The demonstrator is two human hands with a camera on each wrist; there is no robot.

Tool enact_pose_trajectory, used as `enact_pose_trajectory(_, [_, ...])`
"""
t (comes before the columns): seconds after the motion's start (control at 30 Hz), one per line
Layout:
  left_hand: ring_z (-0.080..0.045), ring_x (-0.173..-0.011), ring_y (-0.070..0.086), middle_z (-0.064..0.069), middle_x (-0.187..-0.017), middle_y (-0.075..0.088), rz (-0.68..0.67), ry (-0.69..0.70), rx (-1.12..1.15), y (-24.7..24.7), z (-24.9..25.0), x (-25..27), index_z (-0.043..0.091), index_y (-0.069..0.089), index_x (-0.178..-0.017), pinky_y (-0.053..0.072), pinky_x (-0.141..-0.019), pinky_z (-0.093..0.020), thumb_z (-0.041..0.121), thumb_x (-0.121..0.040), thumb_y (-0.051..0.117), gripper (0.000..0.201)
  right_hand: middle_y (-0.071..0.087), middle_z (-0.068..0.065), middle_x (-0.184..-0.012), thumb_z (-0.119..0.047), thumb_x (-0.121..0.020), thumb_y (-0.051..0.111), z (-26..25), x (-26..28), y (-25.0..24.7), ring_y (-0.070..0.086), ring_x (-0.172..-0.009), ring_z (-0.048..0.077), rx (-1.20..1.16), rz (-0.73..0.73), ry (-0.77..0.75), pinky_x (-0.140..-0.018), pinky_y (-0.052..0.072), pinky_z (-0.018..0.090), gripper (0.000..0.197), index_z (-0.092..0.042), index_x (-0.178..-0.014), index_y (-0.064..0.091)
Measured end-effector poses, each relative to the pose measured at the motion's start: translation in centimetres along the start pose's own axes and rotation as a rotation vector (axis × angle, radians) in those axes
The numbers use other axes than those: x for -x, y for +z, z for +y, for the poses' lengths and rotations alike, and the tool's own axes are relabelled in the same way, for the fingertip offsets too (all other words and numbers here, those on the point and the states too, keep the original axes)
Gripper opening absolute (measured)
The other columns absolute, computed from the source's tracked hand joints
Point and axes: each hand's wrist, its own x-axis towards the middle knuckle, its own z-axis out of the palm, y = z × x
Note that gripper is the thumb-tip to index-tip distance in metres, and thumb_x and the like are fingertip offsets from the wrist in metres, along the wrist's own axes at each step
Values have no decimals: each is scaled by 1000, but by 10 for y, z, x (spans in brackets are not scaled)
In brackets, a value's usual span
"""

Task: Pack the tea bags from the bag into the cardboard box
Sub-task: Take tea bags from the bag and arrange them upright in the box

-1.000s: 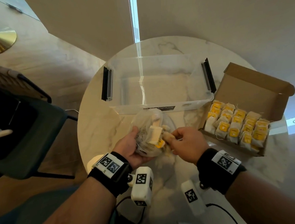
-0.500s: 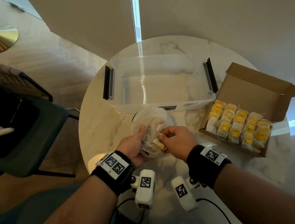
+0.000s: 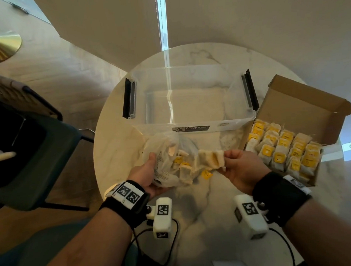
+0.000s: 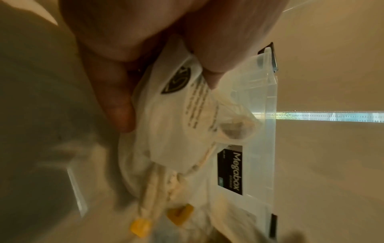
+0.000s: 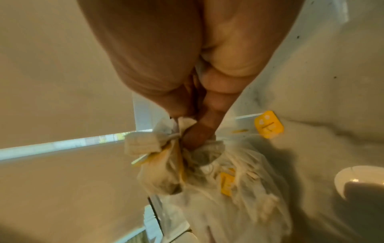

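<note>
A bunch of tea bags point(image 3: 211, 159) is pinched by the right hand point(image 3: 242, 168) between thumb and fingers, stretched out of the mouth of a thin plastic bag point(image 3: 163, 159). The plastic bag is gripped by the left hand point(image 3: 146, 174), fingers curled round its printed side, just above the marble bench point(image 3: 193, 202). More tea bags with yellow tags are seen inside it. Beyond the hands a clear storage tub point(image 3: 189, 104) is set on the bench. To the right, the open cardboard box point(image 3: 302, 107) is packed with rows of tea bags.
</note>
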Motion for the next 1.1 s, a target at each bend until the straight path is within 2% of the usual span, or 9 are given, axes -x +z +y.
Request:
enact_pose_trajectory(0.23, [-33, -111, 54, -13, -130, 47, 498, 713, -976, -17, 20, 41, 10, 43, -130, 48, -94, -45, 57, -89, 56, 63, 72, 18, -89, 2, -75, 58, -27, 20, -34, 73, -77, 24, -168, -38, -66, -65, 61, 26, 23, 9, -95, 67])
enact_pose_trajectory(0.33, [-17, -85, 54, 1, -96, 54, 281, 1206, -1278, 3, 24, 60, 19, 56, -97, 49, -77, -35, 33, -85, 69, 22, 73, 18, -82, 0, -71, 62, -30, 30, -43, 73, -71, 22, -153, -17, -77, -60, 60, 24, 19, 7, -86, 71])
enact_pose_trajectory(0.4, [-17, -82, 54, 4, -89, 56, 42, 1263, -1503, 26, 19, 63, 19, 63, -91, 50, -77, -37, 30, -82, 70, 15, 72, 18, -80, 0, -73, 60, -27, 37, -47, 73, -68, 22, -139, 2, -70, -58, 59, 24, 18, 8, -85, 70])
enact_pose_trajectory(0.53, [-16, -99, 54, 6, -106, 57, -87, 1109, -1741, 63, 3, 67, 25, 61, -109, 48, -89, -32, 53, -79, 69, 42, 74, 20, -85, -4, -69, 68, -20, 48, -54, 74, -73, 24, -180, 15, -52, -61, 61, 27, 14, 3, -77, 76])
enact_pose_trajectory(0.73, [1, -122, 48, 18, -132, 49, -643, 870, -1271, 107, -24, 86, 36, 38, -139, 46, -101, -24, 36, -65, 89, 90, 71, 26, -96, -10, -51, 94, -29, 67, -69, 72, -87, 33, -220, -73, -50, -73, 63, 34, 59, 15, -97, 66])
enact_pose_trajectory(0.8, [-6, -132, 45, 10, -140, 48, -886, 727, -1206, 121, -30, 79, 31, 33, -146, 41, -109, -29, 25, -62, 89, 101, 72, 26, -99, -13, -36, 100, -36, 74, -71, 73, -88, 32, -231, -146, -37, -77, 62, 35, 73, 12, -98, 70])
enact_pose_trajectory(0.9, [-35, -122, 49, -15, -133, 49, -1204, 331, -739, 128, -40, 69, 10, 28, -150, 45, -97, -44, 20, -58, 92, 113, 71, 26, -99, -2, -66, 81, -46, 79, -73, 73, -87, 32, -156, -176, -15, -79, 61, 36, 30, 8, -93, 73])
enact_pose_trajectory(1.0, [-39, -113, 57, -17, -127, 55, -1225, -36, -371, 135, -48, 74, 15, 32, -150, 50, -91, -52, 43, -62, 90, 109, 66, 29, -81, -5, -70, 71, -53, 79, -72, 65, -70, 33, 98, -115, -43, -61, 59, 34, 14, 7, -78, 70])
enact_pose_trajectory(1.1, [-40, -99, 64, -20, -114, 63, -1100, -74, -390, 148, -54, 81, 13, 51, -138, 58, -75, -48, 54, -61, 85, 94, 70, 27, -78, -18, -69, 84, -56, 76, -69, 61, -60, 27, 536, -77, -160, -52, 54, 32, 20, -1, -76, 74])
